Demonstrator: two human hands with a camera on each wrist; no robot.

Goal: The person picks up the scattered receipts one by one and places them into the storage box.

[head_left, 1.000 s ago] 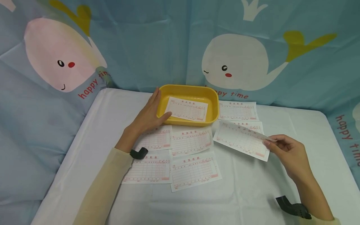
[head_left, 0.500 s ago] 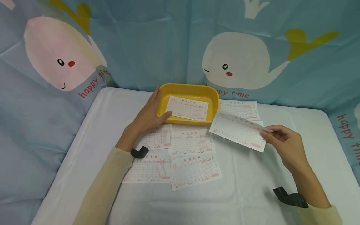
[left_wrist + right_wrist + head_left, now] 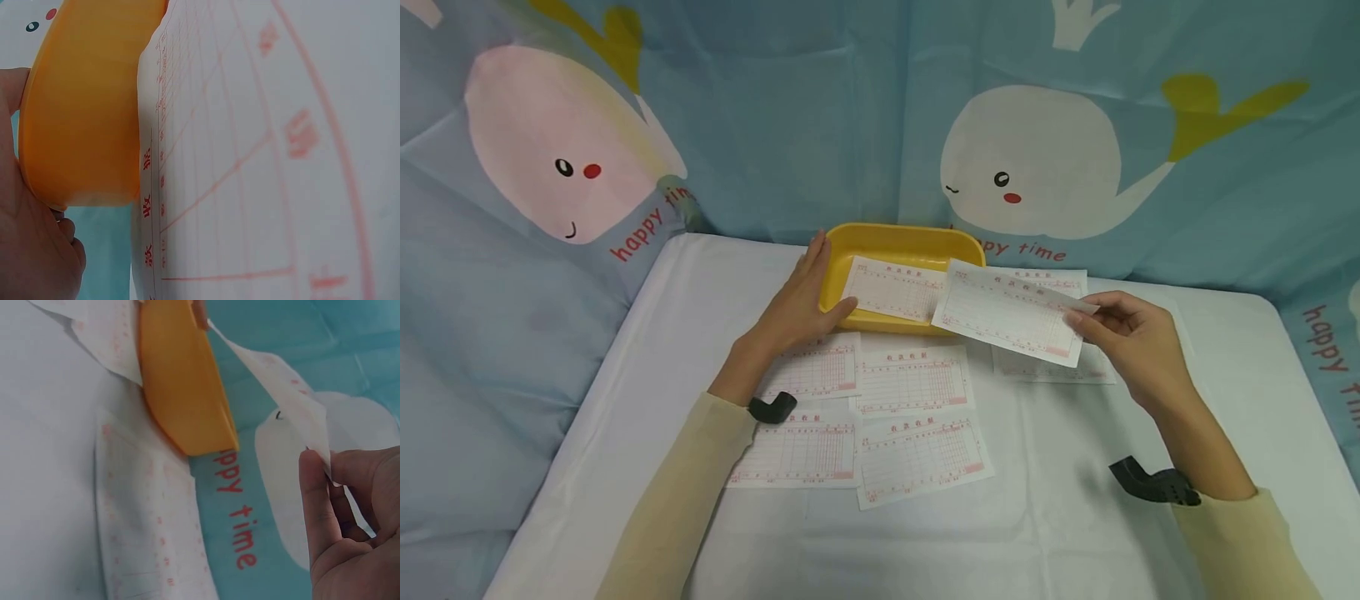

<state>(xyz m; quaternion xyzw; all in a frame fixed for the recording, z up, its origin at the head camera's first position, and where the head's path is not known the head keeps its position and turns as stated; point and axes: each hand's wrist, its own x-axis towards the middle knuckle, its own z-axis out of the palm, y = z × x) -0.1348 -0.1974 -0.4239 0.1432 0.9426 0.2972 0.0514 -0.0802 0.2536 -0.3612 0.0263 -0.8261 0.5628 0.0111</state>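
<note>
In the head view, my left hand [image 3: 793,300] holds the left front corner of a yellow plastic tray [image 3: 895,237], fingers along its left side and thumb over the front rim. One printed receipt slip [image 3: 891,287] lies inside the tray. My right hand [image 3: 1138,346] pinches another receipt slip [image 3: 1007,312] by its right end, between thumb and fingers. That slip is tilted, its left end above the tray's right front corner. The right wrist view shows the held slip [image 3: 281,384] curving up from the pinching thumb and fingers [image 3: 319,500].
Several more receipt slips lie on the white cloth: two columns [image 3: 913,379] before the tray, and others [image 3: 1052,367] to its right, partly under the held slip. A blue whale-print curtain [image 3: 790,125] rises right behind the tray. Dark bands [image 3: 1153,483] sit at both wrists.
My right hand has moved left and away from me, raising the pinched slip from over the right-hand slips to the tray's right part. My left hand and the tray have stayed put.
</note>
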